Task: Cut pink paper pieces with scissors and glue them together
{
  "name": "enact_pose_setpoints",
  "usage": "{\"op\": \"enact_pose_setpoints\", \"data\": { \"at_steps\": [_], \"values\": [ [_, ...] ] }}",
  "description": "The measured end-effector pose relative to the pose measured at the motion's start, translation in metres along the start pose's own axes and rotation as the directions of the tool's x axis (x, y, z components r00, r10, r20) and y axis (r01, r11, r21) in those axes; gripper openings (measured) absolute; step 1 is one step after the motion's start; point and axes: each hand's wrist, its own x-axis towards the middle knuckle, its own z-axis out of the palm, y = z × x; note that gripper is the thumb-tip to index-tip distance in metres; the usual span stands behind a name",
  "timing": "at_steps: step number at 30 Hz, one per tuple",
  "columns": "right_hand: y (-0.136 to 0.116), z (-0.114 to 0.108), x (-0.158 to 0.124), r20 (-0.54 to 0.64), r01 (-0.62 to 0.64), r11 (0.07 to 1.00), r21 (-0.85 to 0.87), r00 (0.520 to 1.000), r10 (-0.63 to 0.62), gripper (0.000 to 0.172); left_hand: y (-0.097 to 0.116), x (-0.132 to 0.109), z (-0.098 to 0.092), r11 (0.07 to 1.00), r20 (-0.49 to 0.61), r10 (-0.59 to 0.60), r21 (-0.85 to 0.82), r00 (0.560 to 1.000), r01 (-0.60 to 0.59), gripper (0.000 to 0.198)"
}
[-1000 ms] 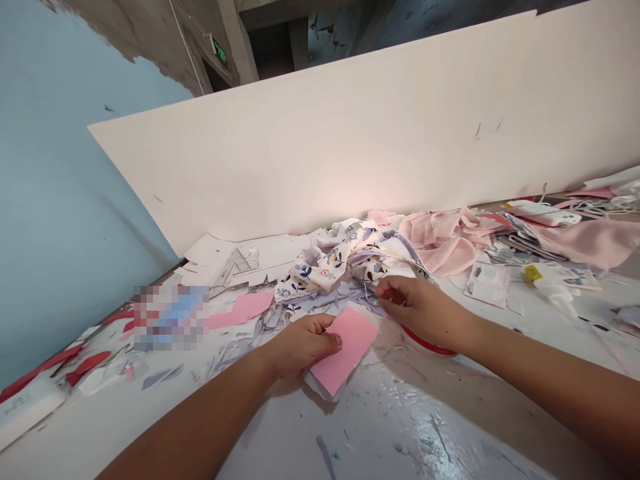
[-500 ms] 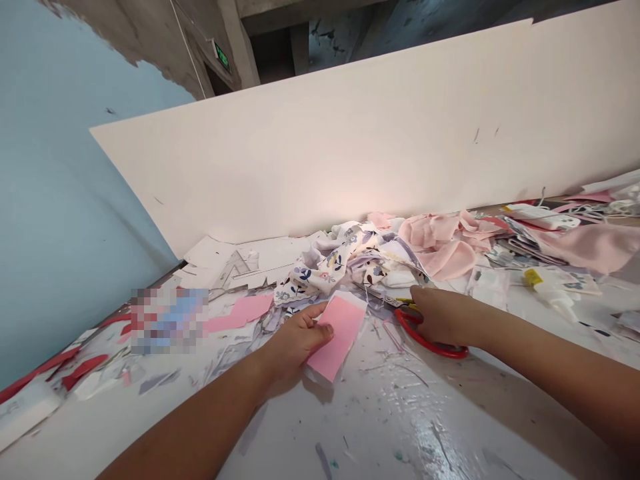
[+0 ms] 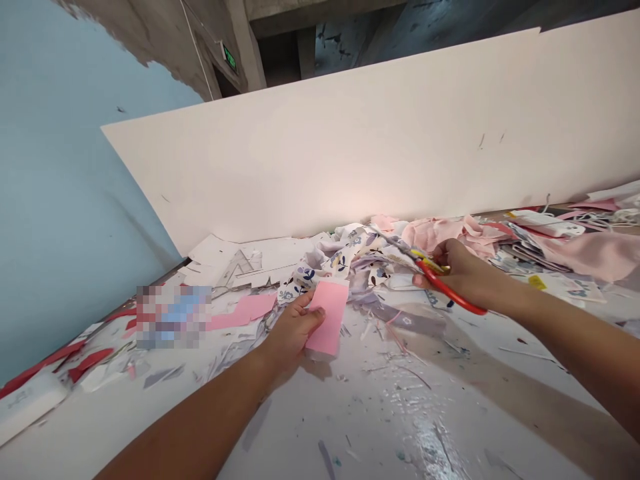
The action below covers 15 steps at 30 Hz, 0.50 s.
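My left hand [image 3: 295, 327] pinches a pink rectangular piece [image 3: 329, 319] by its left side, thumb on top. A whitish layer shows along the piece's top and bottom edges. To the right, my right hand [image 3: 455, 270] grips scissors [image 3: 434, 280] with red and yellow handles, raised above the table. Their blades point up and to the left, over a heap of flower-printed fabric [image 3: 345, 257]. Whether the blades are parted is hard to make out. Another pink piece [image 3: 253, 308] lies left of my left hand.
Pink cloth scraps [image 3: 450, 230] and a white power strip [image 3: 547, 223] lie at the back right. White paper offcuts [image 3: 220, 257] are at the back left, red scraps [image 3: 90, 363] farther left. A tall white panel [image 3: 320, 160] stands behind the table [image 3: 350, 413]. Thin trimmings litter the surface.
My right hand has lifted the scissors off the table, up and to the right. The pink piece in my left hand has shifted slightly left and up and is more upright.
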Motion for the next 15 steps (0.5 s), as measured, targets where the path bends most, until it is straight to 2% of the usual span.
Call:
{"op": "enact_pose_setpoints", "data": {
  "at_steps": [2,4,7,9,11,12,13,15],
  "values": [
    [0.004,0.012,-0.003,0.019,0.046,0.990,-0.136,0.999,-0.044,0.059,-0.002,-0.001,0.000,1.000,0.016,-0.003,-0.005,1.000,0.003,0.050],
    [0.007,0.025,-0.008,0.073,0.132,0.969,-0.209,0.990,-0.120,0.061,-0.003,-0.001,0.000,1.000,0.010,-0.002,-0.009,1.000,0.002,0.048],
    [0.009,0.035,-0.013,0.120,0.268,0.930,-0.251,0.962,-0.245,0.051,-0.003,0.000,0.000,1.000,-0.006,0.001,-0.016,1.000,-0.001,0.047],
    [0.009,0.035,-0.014,0.143,0.286,0.931,-0.227,0.955,-0.259,0.045,-0.002,0.000,0.001,1.000,-0.009,0.000,-0.022,1.000,0.000,0.048],
    [0.009,0.033,-0.014,0.158,0.251,0.961,-0.114,0.960,-0.232,0.044,-0.001,-0.001,0.002,1.000,0.002,0.000,-0.026,1.000,0.000,0.049],
    [0.008,0.032,-0.013,0.152,0.237,0.971,-0.005,0.960,-0.234,0.044,0.000,-0.002,0.002,1.000,0.017,-0.001,-0.029,1.000,0.002,0.049],
    [0.007,0.031,-0.013,0.136,0.232,0.964,0.131,0.959,-0.250,0.044,0.001,-0.002,0.003,1.000,0.037,-0.005,-0.029,0.999,0.006,0.051],
    [0.002,0.031,-0.015,0.097,0.224,0.887,0.405,0.954,-0.285,0.043,0.002,-0.003,0.002,1.000,0.082,-0.014,-0.018,0.997,0.015,0.054]
  ]
}}
